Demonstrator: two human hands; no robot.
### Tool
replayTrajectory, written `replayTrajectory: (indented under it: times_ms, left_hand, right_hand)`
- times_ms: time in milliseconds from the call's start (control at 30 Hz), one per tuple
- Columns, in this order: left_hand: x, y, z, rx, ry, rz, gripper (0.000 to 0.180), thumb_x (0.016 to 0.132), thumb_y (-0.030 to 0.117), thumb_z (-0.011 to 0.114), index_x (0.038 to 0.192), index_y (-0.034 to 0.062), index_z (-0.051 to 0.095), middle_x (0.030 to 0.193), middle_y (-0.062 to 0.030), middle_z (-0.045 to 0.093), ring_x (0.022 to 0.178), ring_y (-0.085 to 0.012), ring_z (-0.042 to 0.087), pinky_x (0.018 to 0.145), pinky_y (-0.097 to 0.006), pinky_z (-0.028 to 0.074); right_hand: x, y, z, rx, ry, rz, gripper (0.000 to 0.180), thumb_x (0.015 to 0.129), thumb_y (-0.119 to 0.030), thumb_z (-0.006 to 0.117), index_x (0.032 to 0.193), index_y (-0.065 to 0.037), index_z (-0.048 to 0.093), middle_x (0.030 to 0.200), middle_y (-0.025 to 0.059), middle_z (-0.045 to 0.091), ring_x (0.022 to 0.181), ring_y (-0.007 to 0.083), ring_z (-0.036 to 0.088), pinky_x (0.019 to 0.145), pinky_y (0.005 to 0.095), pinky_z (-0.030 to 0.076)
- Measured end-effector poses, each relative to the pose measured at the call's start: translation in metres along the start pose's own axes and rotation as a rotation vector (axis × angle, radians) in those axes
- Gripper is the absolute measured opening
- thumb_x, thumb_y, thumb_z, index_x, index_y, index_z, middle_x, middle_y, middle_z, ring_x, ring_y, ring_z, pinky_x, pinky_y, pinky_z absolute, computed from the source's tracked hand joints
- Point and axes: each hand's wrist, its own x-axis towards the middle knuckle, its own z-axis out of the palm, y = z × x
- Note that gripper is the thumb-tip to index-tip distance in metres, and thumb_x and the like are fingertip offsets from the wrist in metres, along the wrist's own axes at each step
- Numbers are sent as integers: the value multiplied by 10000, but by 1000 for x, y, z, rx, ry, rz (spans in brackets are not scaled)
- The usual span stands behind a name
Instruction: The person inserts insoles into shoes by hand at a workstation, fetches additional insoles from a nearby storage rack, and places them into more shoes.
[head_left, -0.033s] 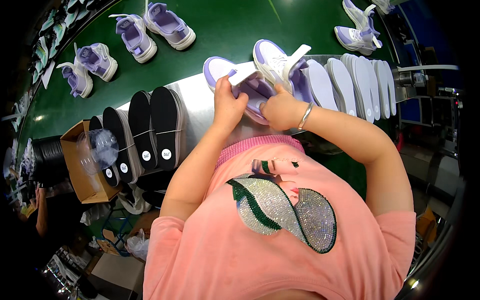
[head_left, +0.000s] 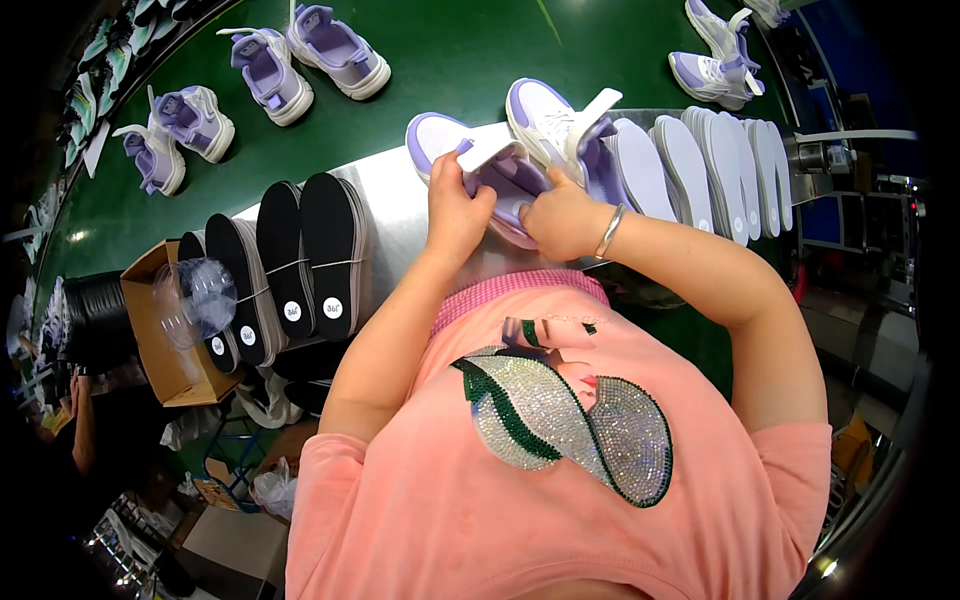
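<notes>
At upper centre, the left hand (head_left: 462, 212) and right hand (head_left: 562, 218) each close their grip on the lavender-and-white shoe (head_left: 512, 184), apparently mid-handling, while the matching shoe (head_left: 556, 128) stands unheld beside it and white insoles (head_left: 684, 172) lie stacked rightward.

The premises are presenting as a footwear workshop. Purple-and-white sneakers with light straps (head_left: 548, 122) are appearing in pairs on a smooth green counter (head_left: 450, 50) and at the silver metal ledge (head_left: 395, 225) along it. Tied stacks of black insoles (head_left: 333, 235) and stacks of flat white insoles (head_left: 681, 170) are lining that ledge. An open brown cardboard box (head_left: 147, 325) is standing beside the black insoles.
</notes>
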Motion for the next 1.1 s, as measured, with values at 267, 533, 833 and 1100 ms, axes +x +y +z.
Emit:
replayTrajectory:
  times_ms: [267,533,833,1100]
  left_hand:
    - [-26,3,1,-222,71,-20,464,641,22,496,1097,-26,429,1034,-166,432,890,-278,468,751,-305,402]
    - [-9,-2,4,-33,34,64,464,642,22,501,1099,-19,433,1025,-163,435,894,-276,464,731,-307,403]
    - [-15,2,17,-125,92,66,419,616,17,512,1025,-52,453,1002,-172,458,889,-305,470,769,-337,394]
    - [-13,-1,12,-103,72,49,421,617,24,507,1029,-44,452,1000,-171,459,899,-313,470,775,-340,392]
  right_hand:
    - [-31,16,-30,615,458,79,187,714,-176,506,815,-57,610,727,145,603,696,272,587,763,415,389]
    - [-3,-5,-19,597,470,45,131,696,-46,505,783,4,589,684,179,585,632,303,578,570,371,454]
    - [15,-8,-10,304,196,293,161,704,-148,508,741,-51,631,748,140,614,695,271,606,626,356,482]
    - [17,-2,-6,201,219,108,136,671,-140,525,699,-45,617,718,131,610,673,266,604,565,344,479]
